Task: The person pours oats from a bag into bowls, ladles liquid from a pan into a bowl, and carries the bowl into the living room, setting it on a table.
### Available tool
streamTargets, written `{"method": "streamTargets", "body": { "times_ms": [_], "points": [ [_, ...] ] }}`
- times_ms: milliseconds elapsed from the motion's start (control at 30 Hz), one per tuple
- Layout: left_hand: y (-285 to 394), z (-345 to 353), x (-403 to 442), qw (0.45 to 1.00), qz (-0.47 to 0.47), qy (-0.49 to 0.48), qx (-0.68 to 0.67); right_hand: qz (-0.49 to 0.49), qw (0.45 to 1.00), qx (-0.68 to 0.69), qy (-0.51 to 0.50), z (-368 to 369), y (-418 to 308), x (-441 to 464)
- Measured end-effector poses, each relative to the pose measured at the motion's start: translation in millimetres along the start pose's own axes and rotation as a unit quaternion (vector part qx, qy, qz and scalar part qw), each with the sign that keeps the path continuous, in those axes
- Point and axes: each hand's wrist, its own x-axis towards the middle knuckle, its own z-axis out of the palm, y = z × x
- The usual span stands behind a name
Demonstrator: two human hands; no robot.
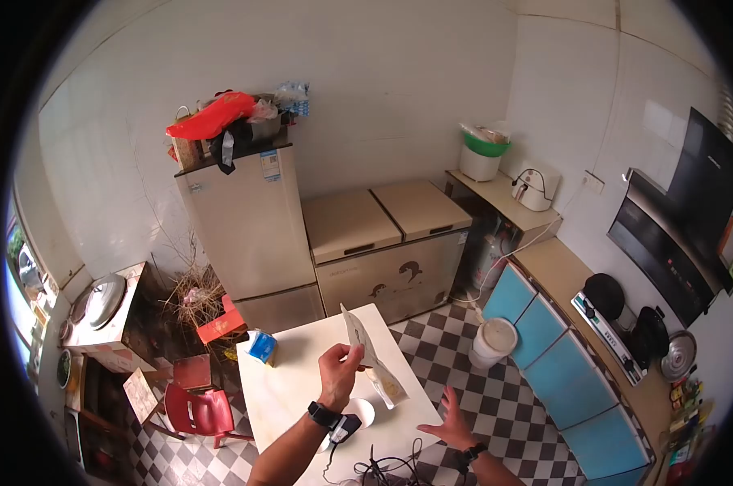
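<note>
My left hand (340,376) is closed around the edge of a thin, flat, pale bag-like thing (360,334), raised above the white table (298,385) and seen nearly edge-on. My right hand (454,423) holds nothing, its fingers spread near the table's right edge. Between the hands, a whitish packet (387,389) lies on the tabletop. A round white bowl or dish (365,411) sits just right of my left wrist, partly hidden by a small dark device (347,427). Farther back on the left stands a blue-and-white carton (262,347).
Black cables (383,466) tangle at the table's near edge. A red chair (200,411) stands left. Behind are a fridge (241,227) and a chest freezer (391,283). A lidded white bucket (493,343) stands on the floor before blue cabinets (569,381); a gas stove (609,336) sits above them.
</note>
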Motion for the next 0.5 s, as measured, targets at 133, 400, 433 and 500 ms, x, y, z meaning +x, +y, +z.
{"method": "streamTargets", "body": {
  "times_ms": [133,400,433,500],
  "points": [
    [48,87,-82,0.985,-0.026,-0.010,-0.168,-0.099,0.983,0.145,0.044,-3,-16,-13],
    [98,142,-189,0.979,0.095,-0.160,-0.085,-0.059,0.851,0.517,-0.068,-56,-73,-60],
    [95,136,-198,0.977,0.117,-0.175,-0.024,-0.037,0.790,0.604,-0.100,-69,-96,-72],
    [84,118,-205,0.938,0.271,-0.054,0.211,-0.040,0.778,0.615,-0.120,-83,-92,-77]
  ]
}}
